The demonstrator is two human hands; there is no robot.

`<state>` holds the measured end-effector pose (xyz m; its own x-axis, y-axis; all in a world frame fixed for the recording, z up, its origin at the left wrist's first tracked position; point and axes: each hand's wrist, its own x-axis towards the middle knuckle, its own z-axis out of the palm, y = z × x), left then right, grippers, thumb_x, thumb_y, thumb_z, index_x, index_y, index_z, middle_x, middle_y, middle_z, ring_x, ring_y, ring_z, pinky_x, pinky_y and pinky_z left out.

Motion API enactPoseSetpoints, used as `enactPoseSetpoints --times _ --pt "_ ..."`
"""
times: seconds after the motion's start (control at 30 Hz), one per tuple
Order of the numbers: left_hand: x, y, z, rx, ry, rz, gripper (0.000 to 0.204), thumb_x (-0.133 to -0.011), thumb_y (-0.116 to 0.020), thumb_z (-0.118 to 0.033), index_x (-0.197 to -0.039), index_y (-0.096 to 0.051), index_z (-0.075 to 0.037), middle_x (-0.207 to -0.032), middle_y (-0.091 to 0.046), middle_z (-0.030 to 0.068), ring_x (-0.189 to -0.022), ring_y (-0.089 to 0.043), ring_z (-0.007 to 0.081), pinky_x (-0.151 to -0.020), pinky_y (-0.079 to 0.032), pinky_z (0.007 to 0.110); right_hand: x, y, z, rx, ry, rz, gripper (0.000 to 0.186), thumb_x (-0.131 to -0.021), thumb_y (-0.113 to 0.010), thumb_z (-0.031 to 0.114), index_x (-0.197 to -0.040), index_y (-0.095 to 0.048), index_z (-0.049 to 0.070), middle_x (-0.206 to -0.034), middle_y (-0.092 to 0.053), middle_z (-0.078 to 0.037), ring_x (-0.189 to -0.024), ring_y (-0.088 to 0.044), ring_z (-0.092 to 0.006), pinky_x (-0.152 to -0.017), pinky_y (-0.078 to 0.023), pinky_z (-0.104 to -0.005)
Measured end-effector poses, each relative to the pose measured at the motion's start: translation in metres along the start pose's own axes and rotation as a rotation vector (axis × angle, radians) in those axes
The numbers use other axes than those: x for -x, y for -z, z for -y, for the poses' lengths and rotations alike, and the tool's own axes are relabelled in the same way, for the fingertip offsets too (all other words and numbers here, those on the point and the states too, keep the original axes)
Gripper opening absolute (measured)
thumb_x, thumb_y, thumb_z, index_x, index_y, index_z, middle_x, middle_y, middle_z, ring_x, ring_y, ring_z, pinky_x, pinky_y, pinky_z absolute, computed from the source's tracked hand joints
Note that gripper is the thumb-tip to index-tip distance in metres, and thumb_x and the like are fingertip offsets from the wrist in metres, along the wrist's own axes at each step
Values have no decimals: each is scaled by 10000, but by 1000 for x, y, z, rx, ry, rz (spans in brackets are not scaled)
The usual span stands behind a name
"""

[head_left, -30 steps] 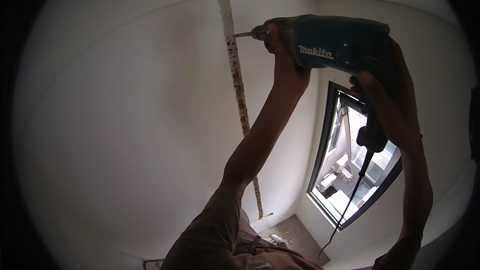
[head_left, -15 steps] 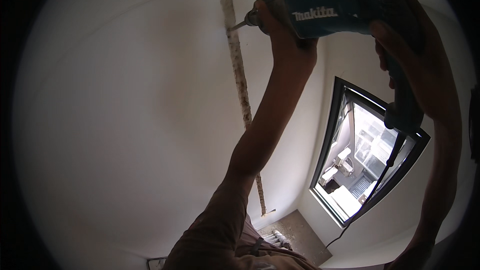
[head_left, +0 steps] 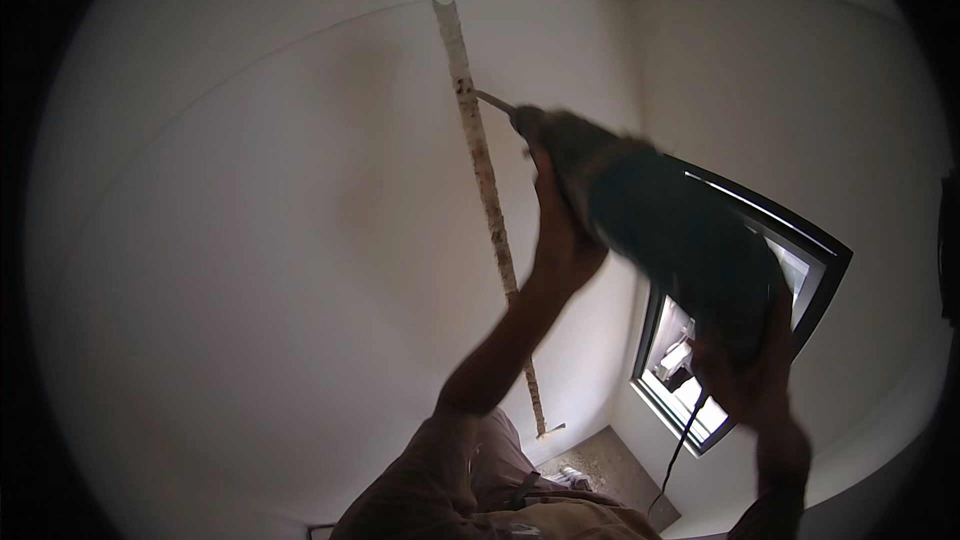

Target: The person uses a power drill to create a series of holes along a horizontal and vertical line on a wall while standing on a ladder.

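A teal and dark hammer drill (head_left: 690, 230), blurred by motion, slants across the view with its back end lower right. My left hand (head_left: 568, 235) is closed under its front part, just behind the chuck. Around the rear handle my right hand (head_left: 750, 375) is wrapped; its fingers are blurred. The thin metal bit (head_left: 495, 101) points up and left, its tip at the right edge of a rough groove (head_left: 484, 175) in the white wall. I cannot tell whether the tip touches the wall.
A dark-framed window (head_left: 825, 265) is in the right-hand wall, partly behind the drill. The drill's black power cord (head_left: 684, 437) hangs down past it. White tubular things (head_left: 568, 478) lie on the floor (head_left: 615, 465) near the corner.
The drill's body and rear handle have swung down and left, so the bit points more upward. Both hands have come lower with it, still gripping. The bit tip was in the groove before.
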<state>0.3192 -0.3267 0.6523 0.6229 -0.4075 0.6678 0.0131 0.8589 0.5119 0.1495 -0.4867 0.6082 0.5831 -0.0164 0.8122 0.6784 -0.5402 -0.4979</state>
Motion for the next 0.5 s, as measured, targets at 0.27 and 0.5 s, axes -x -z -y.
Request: enactPoseSetpoints --times 0.27,0.5 --pt "151 73 73 140 286 -157 906 -802 -486 -716 -1410 -303 -69 -1379 -434 157 -1346 -326 342 -1118 -251 547 157 -8 -91 141 -13 160 688 -607 -849 241 -1147 -512 -19 -857 -649 -150 -689 -662 -280 -597 -529 -363" --pt "180 102 87 -69 -179 -484 675 -844 -565 -572 -1351 -414 -153 -1277 -515 121 -1170 -510 333 -1039 -386 525 150 -29 -167 180 -236 298 439 -747 -714 167 -1153 -584 64 -1130 -634 -117 -1026 -612 -294 -902 -476 -385"
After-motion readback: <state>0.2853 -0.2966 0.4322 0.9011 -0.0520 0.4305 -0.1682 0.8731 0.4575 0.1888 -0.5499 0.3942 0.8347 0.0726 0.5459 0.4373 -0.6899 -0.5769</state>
